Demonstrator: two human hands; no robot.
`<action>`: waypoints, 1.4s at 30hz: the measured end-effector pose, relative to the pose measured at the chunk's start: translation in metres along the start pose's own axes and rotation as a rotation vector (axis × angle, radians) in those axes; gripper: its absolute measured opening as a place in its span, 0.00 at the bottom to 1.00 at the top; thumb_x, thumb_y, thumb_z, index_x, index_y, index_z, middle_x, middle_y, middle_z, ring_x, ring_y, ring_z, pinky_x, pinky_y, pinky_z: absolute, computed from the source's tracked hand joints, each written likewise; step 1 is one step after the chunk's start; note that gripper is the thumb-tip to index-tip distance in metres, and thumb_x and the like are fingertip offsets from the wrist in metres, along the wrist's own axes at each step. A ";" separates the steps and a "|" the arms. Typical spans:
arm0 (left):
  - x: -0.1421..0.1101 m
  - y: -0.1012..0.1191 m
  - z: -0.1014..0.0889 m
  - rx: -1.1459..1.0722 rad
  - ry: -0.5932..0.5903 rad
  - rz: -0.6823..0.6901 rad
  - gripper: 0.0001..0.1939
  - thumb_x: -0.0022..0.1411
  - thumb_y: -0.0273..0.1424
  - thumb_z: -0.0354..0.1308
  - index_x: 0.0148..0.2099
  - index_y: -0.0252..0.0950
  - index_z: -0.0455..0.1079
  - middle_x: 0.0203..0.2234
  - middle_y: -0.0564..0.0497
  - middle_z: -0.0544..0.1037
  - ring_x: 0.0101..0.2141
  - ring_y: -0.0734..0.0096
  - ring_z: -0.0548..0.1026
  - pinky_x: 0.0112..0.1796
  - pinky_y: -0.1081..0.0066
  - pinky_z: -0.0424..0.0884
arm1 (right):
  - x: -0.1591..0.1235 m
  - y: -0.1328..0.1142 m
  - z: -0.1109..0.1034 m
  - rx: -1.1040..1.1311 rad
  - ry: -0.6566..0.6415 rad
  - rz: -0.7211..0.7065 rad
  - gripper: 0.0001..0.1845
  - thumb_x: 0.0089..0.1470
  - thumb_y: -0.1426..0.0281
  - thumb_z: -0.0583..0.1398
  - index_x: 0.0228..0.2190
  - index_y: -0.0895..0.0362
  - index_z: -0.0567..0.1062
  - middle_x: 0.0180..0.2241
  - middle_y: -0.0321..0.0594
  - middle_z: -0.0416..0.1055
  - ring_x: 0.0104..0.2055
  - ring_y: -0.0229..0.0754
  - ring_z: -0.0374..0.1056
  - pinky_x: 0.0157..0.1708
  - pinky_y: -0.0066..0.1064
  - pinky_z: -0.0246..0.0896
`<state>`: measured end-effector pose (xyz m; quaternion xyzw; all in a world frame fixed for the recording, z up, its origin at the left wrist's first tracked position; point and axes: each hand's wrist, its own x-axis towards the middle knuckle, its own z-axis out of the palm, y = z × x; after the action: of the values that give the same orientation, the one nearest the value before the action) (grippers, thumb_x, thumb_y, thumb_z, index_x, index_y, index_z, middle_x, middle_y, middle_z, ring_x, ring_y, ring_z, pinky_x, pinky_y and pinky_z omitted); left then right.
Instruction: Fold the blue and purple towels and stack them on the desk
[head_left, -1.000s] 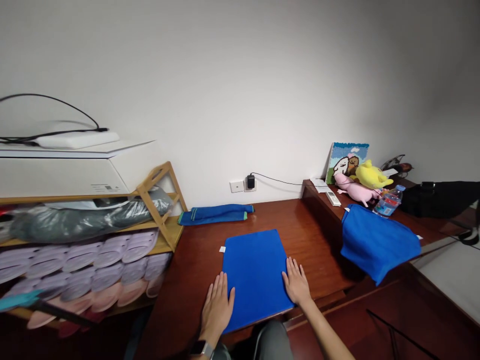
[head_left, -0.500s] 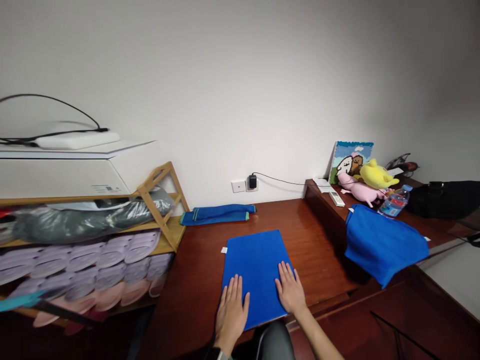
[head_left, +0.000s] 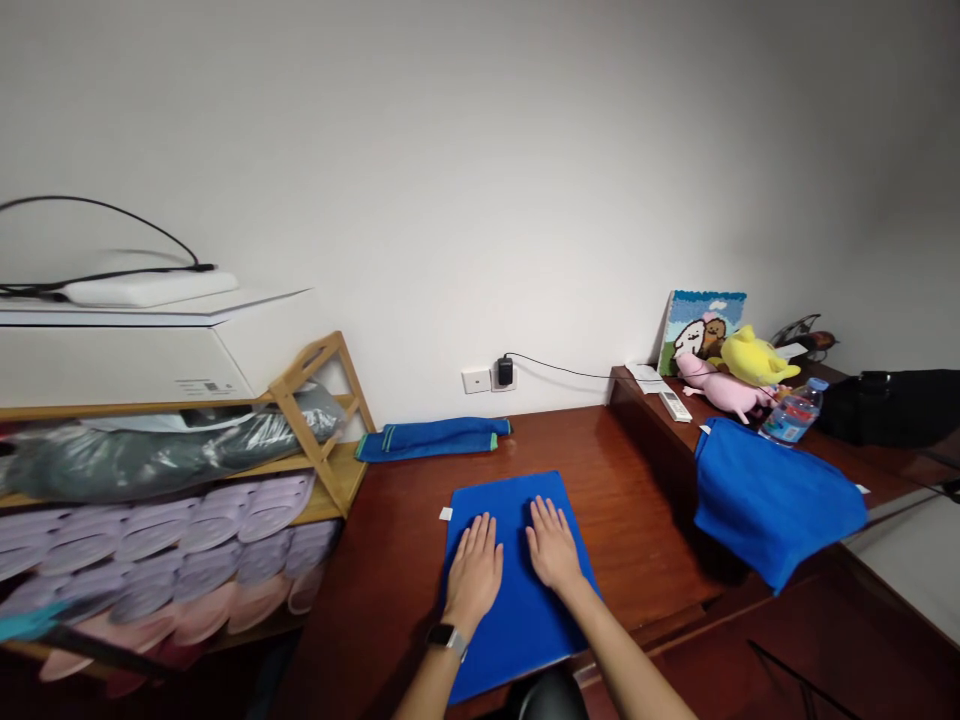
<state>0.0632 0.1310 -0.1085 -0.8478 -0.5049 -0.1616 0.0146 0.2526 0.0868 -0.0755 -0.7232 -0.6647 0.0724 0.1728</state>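
A bright blue cloth (head_left: 514, 610) lies spread flat on the reddish-brown wooden desk (head_left: 390, 580), a small white tag at its left edge. My left hand (head_left: 475, 570), with a watch (head_left: 447, 638) on the wrist, rests palm down on the cloth's left part. On its right part lies my right hand (head_left: 553, 545), also palm down. Both hands have their fingers stretched out and hold nothing. Behind the cloth, by the wall, is a folded blue cloth (head_left: 435, 438) with green edging. Another blue cloth (head_left: 772, 495) drapes over the raised shelf at the right.
The right shelf bears a water bottle (head_left: 795, 412), pink plush toy (head_left: 724, 390), yellow plush toy (head_left: 754, 355), white remote (head_left: 675, 405) and picture (head_left: 701, 335). A black adapter (head_left: 505, 371) is plugged into the wall. At left stands a wooden rack (head_left: 341, 480) with several slippers and a white box (head_left: 112, 360).
Both hands have slid forward over the cloth, away from me, and moved closer together. The view has tilted slightly upward.
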 end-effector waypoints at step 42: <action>0.062 -0.095 0.036 0.067 -0.026 -0.222 0.35 0.75 0.40 0.34 0.76 0.28 0.54 0.73 0.39 0.61 0.72 0.55 0.59 0.71 0.49 0.53 | 0.096 0.069 0.015 -0.073 -0.126 0.163 0.35 0.74 0.57 0.39 0.75 0.58 0.47 0.76 0.42 0.42 0.79 0.44 0.36 0.75 0.45 0.29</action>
<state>0.0181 0.2372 -0.1375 -0.7878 -0.6009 -0.1343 0.0184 0.3221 0.1801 -0.1015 -0.7748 -0.6153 0.1076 0.0977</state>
